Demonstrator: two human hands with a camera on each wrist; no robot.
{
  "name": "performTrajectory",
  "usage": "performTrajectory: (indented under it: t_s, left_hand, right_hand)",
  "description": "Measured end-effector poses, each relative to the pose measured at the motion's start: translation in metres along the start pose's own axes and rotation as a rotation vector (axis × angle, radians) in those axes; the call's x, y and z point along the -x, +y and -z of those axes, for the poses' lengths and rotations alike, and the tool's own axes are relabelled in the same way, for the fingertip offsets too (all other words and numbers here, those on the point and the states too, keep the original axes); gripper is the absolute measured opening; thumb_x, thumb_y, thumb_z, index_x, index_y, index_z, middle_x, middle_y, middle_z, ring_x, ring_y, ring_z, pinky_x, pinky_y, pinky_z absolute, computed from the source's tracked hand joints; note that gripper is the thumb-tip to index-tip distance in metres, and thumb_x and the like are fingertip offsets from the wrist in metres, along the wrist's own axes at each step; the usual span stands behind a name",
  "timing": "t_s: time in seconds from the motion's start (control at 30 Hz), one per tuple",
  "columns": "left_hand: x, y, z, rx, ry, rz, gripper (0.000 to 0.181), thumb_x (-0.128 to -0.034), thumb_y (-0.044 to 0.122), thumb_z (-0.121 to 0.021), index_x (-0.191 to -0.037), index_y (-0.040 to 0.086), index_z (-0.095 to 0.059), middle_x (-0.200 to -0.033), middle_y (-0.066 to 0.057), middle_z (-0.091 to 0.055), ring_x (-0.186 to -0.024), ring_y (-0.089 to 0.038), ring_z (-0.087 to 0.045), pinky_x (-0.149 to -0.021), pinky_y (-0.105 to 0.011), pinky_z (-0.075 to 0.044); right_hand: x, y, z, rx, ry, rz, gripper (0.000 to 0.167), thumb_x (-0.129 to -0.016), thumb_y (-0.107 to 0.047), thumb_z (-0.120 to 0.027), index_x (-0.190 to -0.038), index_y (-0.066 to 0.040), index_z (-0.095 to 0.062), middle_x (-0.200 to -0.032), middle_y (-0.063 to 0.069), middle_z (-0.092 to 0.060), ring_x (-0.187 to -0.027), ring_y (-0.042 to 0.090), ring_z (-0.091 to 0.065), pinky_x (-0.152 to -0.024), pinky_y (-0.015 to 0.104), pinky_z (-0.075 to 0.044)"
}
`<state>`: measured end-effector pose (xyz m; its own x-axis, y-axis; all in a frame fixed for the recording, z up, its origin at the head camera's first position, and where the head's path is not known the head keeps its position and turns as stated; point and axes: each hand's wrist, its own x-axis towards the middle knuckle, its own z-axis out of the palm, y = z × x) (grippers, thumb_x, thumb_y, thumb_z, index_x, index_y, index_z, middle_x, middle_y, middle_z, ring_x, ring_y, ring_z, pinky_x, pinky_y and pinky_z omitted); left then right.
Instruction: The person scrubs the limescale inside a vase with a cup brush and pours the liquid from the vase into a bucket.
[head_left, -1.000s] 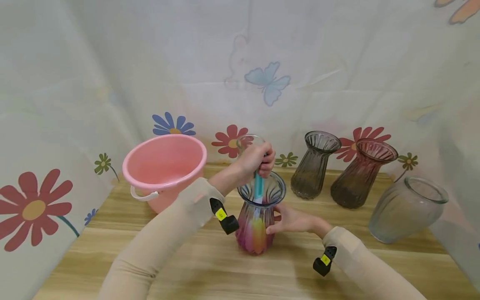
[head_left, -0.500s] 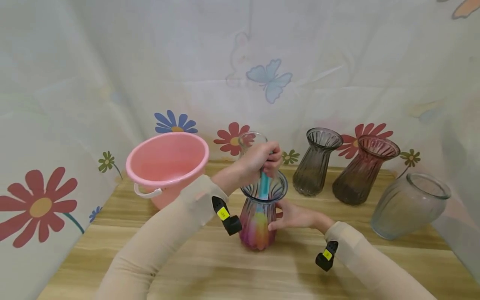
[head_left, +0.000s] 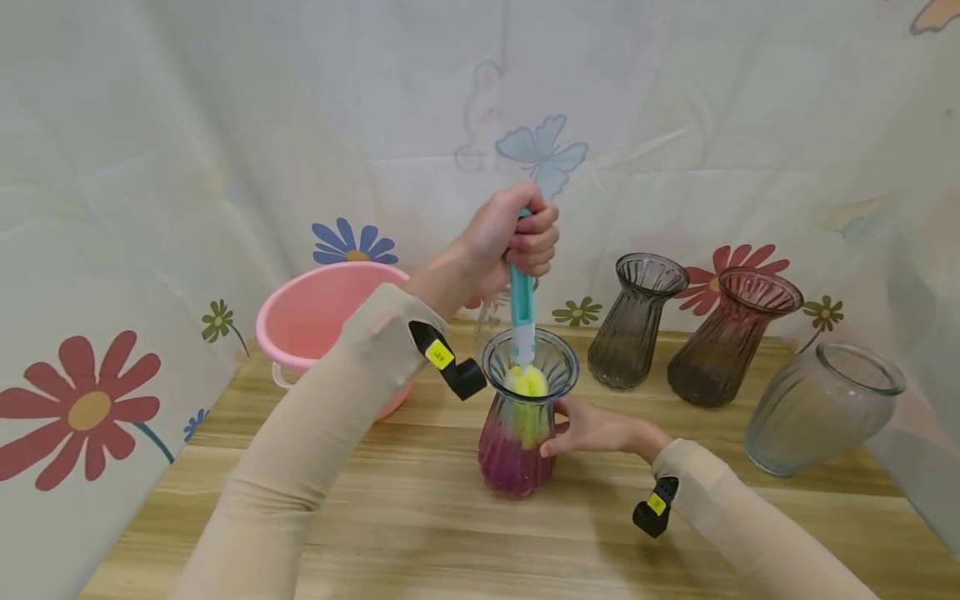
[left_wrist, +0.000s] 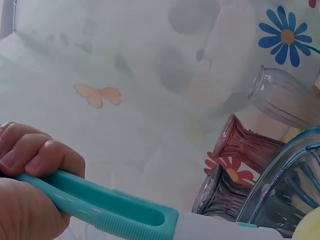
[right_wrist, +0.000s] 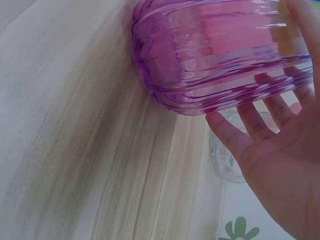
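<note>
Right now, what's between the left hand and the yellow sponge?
A teal and white handle, from the left hand down to the sponge, in the head view.

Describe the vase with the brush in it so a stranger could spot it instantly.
On the wooden table, go right from the pink bucket to the right hand. It holds the vase, which stands with the brush inside. A bluish rim and purple base set it apart from the grey vase, the red-topped one and the rightmost clear one.
</note>
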<state>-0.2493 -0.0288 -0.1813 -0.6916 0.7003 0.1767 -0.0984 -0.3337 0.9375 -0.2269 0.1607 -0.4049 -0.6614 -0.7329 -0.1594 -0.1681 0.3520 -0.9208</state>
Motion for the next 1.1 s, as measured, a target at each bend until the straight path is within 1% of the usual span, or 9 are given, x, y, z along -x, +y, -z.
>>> performTrajectory:
  t_s: [0.17, 0.27, 0.4, 0.5, 0.6, 0.67, 0.77, 0.93, 1.1]
  left_hand:
    - [0.0, -0.008, 0.006, 0.043, -0.058, -0.019, 0.038, -0.0839, 0.009, -0.02, -0.047, 0.015, -0.022, -0.038, 0.006, -0.024, -0.035, -0.01, -0.016, -0.04, -0.023, -0.012]
    - [0.001, -0.02, 0.01, 0.037, -0.088, -0.018, 0.037, -0.0833, 0.009, -0.02, -0.047, 0.015, -0.023, -0.039, 0.006, -0.025, -0.036, -0.011, -0.016, -0.041, -0.023, -0.012]
    - [0.003, -0.046, 0.014, -0.014, -0.124, 0.013, 0.037, -0.0831, 0.008, -0.021, -0.047, 0.015, -0.024, -0.039, 0.006, -0.026, -0.036, -0.012, -0.017, -0.041, -0.024, -0.013]
    - [0.007, -0.066, 0.017, -0.064, -0.152, 0.072, 0.037, -0.0841, 0.008, -0.022, -0.048, 0.014, -0.025, -0.041, 0.005, -0.026, -0.037, -0.013, -0.019, -0.042, -0.024, -0.015]
    - [0.011, -0.078, 0.019, -0.105, -0.177, 0.115, 0.037, -0.0852, 0.009, -0.022, -0.048, 0.014, -0.026, -0.042, 0.005, -0.027, -0.037, -0.014, -0.02, -0.043, -0.025, -0.017]
    - [0.013, -0.082, 0.019, -0.13, -0.195, 0.129, 0.037, -0.0857, 0.01, -0.023, -0.049, 0.014, -0.027, -0.043, 0.005, -0.028, -0.038, -0.014, -0.021, -0.044, -0.025, -0.018]
    - [0.014, -0.083, 0.019, -0.146, -0.21, 0.115, 0.037, -0.0855, 0.01, -0.023, -0.049, 0.015, -0.027, -0.044, 0.006, -0.028, -0.038, -0.015, -0.02, -0.044, -0.025, -0.017]
    - [0.015, -0.083, 0.019, -0.153, -0.206, 0.108, 0.037, -0.0855, 0.009, -0.022, -0.049, 0.015, -0.026, -0.044, 0.006, -0.028, -0.039, -0.015, -0.019, -0.044, -0.025, -0.017]
    - [0.016, -0.082, 0.019, -0.149, -0.189, 0.105, 0.038, -0.087, 0.009, -0.022, -0.05, 0.015, -0.027, -0.044, 0.005, -0.028, -0.039, -0.014, -0.02, -0.045, -0.026, -0.017]
  right_hand:
    - [0.001, -0.001, 0.003, -0.016, -0.014, -0.056, 0.072, -0.078, -0.016, -0.072, -0.136, 0.002, -0.033, -0.136, 0.019, -0.041, -0.127, 0.032, -0.039, -0.1, 0.039, -0.039]
    - [0.001, -0.001, 0.006, -0.019, -0.02, -0.077, 0.073, -0.078, -0.017, -0.072, -0.136, 0.0, -0.032, -0.137, 0.018, -0.041, -0.127, 0.03, -0.038, -0.1, 0.04, -0.039]
    - [0.001, 0.0, 0.007, -0.025, -0.017, -0.078, 0.072, -0.077, -0.017, -0.072, -0.136, -0.002, -0.033, -0.135, 0.016, -0.043, -0.123, 0.026, -0.041, -0.097, 0.037, -0.04]
    - [0.0, 0.002, 0.007, -0.04, -0.016, -0.08, 0.071, -0.077, -0.018, -0.073, -0.135, -0.003, -0.034, -0.134, 0.014, -0.044, -0.121, 0.024, -0.042, -0.096, 0.035, -0.04]
    - [0.0, 0.003, 0.006, -0.049, -0.013, -0.075, 0.07, -0.077, -0.018, -0.073, -0.134, -0.005, -0.034, -0.133, 0.012, -0.045, -0.121, 0.023, -0.041, -0.095, 0.035, -0.04]
    - [0.0, 0.002, 0.006, -0.046, -0.017, -0.066, 0.069, -0.078, -0.017, -0.072, -0.134, -0.005, -0.034, -0.134, 0.011, -0.044, -0.122, 0.024, -0.04, -0.097, 0.036, -0.04]
    - [0.002, 0.0, 0.007, -0.04, -0.04, -0.047, 0.072, -0.08, -0.017, -0.069, -0.137, -0.003, -0.029, -0.138, 0.015, -0.04, -0.127, 0.028, -0.036, -0.1, 0.04, -0.038]
    - [0.003, -0.006, 0.013, -0.018, -0.111, -0.085, 0.075, -0.085, -0.021, -0.064, -0.141, -0.001, -0.019, -0.144, 0.018, -0.03, -0.133, 0.031, -0.029, -0.105, 0.042, -0.033]
    - [-0.001, -0.014, 0.019, 0.038, -0.172, -0.069, 0.066, -0.084, -0.021, -0.065, -0.135, 0.002, -0.03, -0.137, 0.016, -0.038, -0.128, 0.028, -0.036, -0.105, 0.043, -0.032]
